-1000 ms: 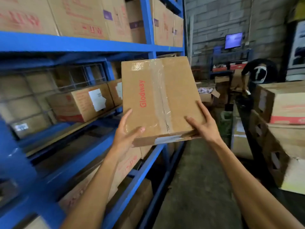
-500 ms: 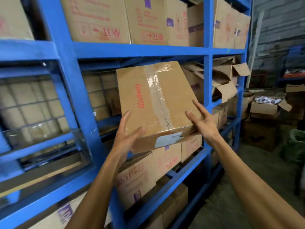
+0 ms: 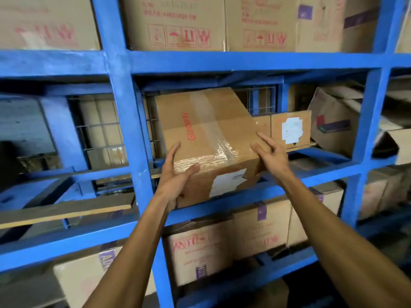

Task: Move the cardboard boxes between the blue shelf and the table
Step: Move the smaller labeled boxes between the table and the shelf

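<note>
A taped cardboard box with red lettering (image 3: 209, 134) sits tilted in the middle bay of the blue shelf (image 3: 222, 62), its near end overhanging the front rail. My left hand (image 3: 175, 176) grips its near left corner, thumb on top. My right hand (image 3: 270, 155) presses the near right corner with fingers spread along the side. The box's far end reaches into the bay toward the wire mesh back.
A smaller box with a white label (image 3: 290, 128) stands just right of the held box, and an open crumpled box (image 3: 333, 121) beyond it. Large boxes fill the level above (image 3: 178, 23) and below (image 3: 200, 247). A blue upright (image 3: 131, 141) stands close on the left.
The view has swung left to face the shelf squarely. Both hands have carried the box forward from in front of the shelf into the middle bay, where its far end now sits inside.
</note>
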